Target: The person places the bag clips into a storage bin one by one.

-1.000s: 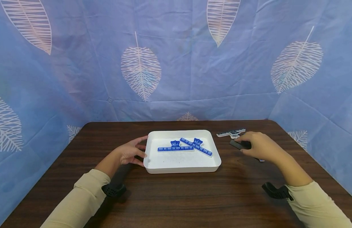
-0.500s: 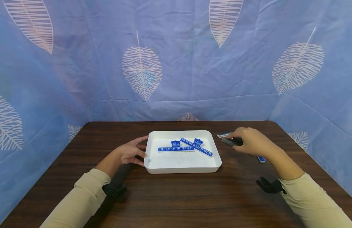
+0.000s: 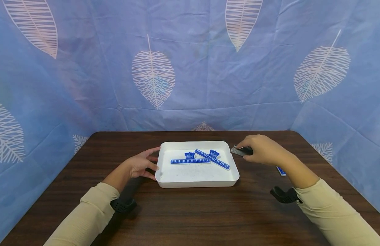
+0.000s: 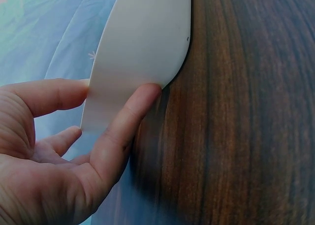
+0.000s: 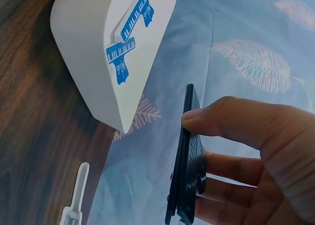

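My left hand (image 3: pixel 142 164) touches the left end of a white tray (image 3: pixel 190 184), its fingers and thumb fairly straight along the wall. Inside the tray lie two blue-and-white clips with piano-key patterns; one clip (image 3: pixel 182 161) lies level, the other clip (image 3: pixel 222 163) slants, and their ends overlap. Just off the tray's right end, my right hand (image 3: pixel 265 150) pinches a black clip (image 5: pixel 184 156) by its long edge, thumb on one side and fingers on the other. In the head view that clip reaches close to the tray rim.
A white clip (image 5: pixel 76 195) lies on the dark wooden table (image 3: pixel 190 218) near its edge in the right wrist view. Beneath my right forearm, the end of another blue piano-key clip (image 3: pixel 281 171) shows. Blue leaf-print cloth (image 3: pixel 190 68) hangs behind the table.
My right hand has moved left and a little farther back with the black clip, toward the tray, uncovering the blue clip's end and covering the white clip. My left hand and the tray stay put.
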Demonstrator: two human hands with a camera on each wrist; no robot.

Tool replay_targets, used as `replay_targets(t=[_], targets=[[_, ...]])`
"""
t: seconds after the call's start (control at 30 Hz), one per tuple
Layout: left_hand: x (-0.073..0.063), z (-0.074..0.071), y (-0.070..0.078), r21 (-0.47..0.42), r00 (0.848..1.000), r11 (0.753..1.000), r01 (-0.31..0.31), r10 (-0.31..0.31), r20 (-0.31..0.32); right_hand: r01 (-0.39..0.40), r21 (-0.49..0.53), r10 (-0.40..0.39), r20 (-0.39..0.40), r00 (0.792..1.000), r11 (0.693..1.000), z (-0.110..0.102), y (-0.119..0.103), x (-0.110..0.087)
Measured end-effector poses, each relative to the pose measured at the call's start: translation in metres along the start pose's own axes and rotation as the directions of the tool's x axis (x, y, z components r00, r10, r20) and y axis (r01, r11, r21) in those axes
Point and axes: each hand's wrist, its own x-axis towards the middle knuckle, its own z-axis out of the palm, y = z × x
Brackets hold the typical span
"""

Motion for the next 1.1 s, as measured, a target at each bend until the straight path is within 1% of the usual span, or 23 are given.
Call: replay_targets(t=[0.37,0.57,0.73,0.9,1.1], targets=[[0.0,0.0,-0.003,-0.006,1.0,1.0,-0.001,0.001,0.001,0.012,0.038,-0.014,0.063,0.998,0.999,0.0,-0.008,0.011],[0.0,0.0,-0.003,-0.001,1.0,1.0,-0.004,0.004,-0.001,0.043,0.05,-0.047,0.088,0.995,0.998,-0.001,-0.014,0.018],[0.0,-0.001,-0.002,0.003,1.0,1.0,-0.002,0.002,0.003,0.067,0.031,-0.07,0.11,0.991,0.997,-0.001,-0.019,0.025],[0.0,0.0,-0.001,0.002,1.0,1.0,-0.001,0.001,0.007,0.08,0.014,-0.081,0.155,0.985,0.997,0.0,-0.022,0.034],[-0.001,0.0,0.0,0.002,1.0,1.0,-0.001,0.001,0.004,0.089,0.018,-0.091,0.201,0.975,0.996,0.005,-0.025,0.042]])
